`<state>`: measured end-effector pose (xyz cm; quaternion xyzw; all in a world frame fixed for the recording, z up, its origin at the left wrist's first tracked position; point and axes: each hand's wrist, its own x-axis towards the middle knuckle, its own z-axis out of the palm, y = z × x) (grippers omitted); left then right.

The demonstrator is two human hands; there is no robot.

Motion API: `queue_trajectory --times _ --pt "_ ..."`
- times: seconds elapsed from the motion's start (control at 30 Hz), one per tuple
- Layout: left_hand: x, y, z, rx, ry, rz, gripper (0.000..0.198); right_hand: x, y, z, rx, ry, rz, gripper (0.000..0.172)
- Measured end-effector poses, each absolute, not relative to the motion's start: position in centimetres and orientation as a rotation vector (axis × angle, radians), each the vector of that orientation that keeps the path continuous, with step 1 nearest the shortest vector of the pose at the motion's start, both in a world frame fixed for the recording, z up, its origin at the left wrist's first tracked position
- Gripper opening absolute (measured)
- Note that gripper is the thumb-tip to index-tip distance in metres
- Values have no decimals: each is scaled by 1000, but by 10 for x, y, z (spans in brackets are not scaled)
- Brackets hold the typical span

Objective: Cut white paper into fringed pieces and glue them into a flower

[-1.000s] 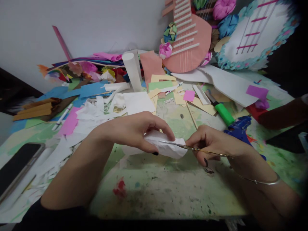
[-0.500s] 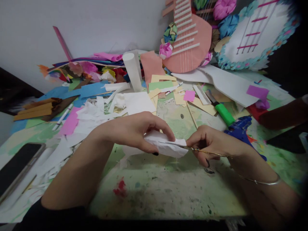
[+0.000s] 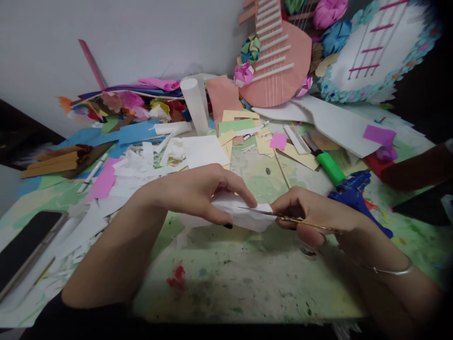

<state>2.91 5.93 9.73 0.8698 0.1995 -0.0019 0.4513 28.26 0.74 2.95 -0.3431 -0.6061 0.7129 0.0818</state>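
My left hand (image 3: 207, 191) pinches a small piece of white paper (image 3: 249, 219) between thumb and fingers, just above the table. From the other side, my right hand (image 3: 300, 212) grips a pair of scissors (image 3: 283, 217) by the handles, which the fingers partly hide. The thin metal blades point left and lie across the paper near my left fingertips. A bracelet (image 3: 387, 271) circles my right wrist. Whether the blades are cutting through the paper I cannot tell.
Paint-stained table (image 3: 226, 283). Phone (image 3: 31, 245) at left, near white paper scraps (image 3: 138, 163). Behind my hands stand a white paper roll (image 3: 194, 106) and a pink paper guitar (image 3: 279, 61). To the right lie a green-handled tool (image 3: 331, 169) and a blue glue gun (image 3: 357, 189).
My right thumb has swung inward under the scissors, so the handles appear more closed. The right hand and the blades have shifted slightly; my left hand stays nearly still.
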Motion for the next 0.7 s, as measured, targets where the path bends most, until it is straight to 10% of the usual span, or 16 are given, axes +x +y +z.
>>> queue_trajectory --times 0.7 --pt "41 56 82 2143 465 81 46 275 4 36 -878 -1715 2220 34"
